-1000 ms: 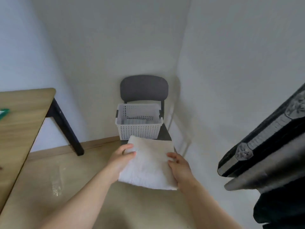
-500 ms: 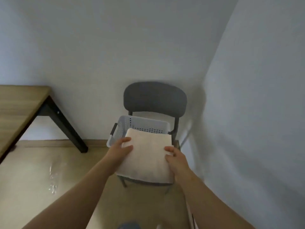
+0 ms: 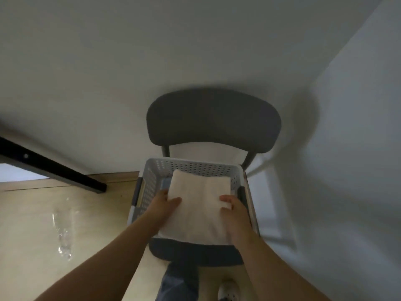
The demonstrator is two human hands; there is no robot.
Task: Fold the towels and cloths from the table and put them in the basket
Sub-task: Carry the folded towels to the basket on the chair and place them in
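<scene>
Both hands are gripping one folded white towel (image 3: pixel 198 205): my left hand (image 3: pixel 163 206) is pinching its left edge, thumb on top, and my right hand (image 3: pixel 235 210) is clasping its right edge. The towel is hovering flat over the grey basket (image 3: pixel 195 168) on the chair (image 3: pixel 213 120), its near edge overhanging the near rim. I am judging it needs nudging farther in and lowering level, so the fold is not catching the walls.

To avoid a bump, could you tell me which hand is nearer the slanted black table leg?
Left. The left hand grips the folded white towel's left edge, toward the slanted black table leg; the right hand grips its right edge, farther away.
</scene>
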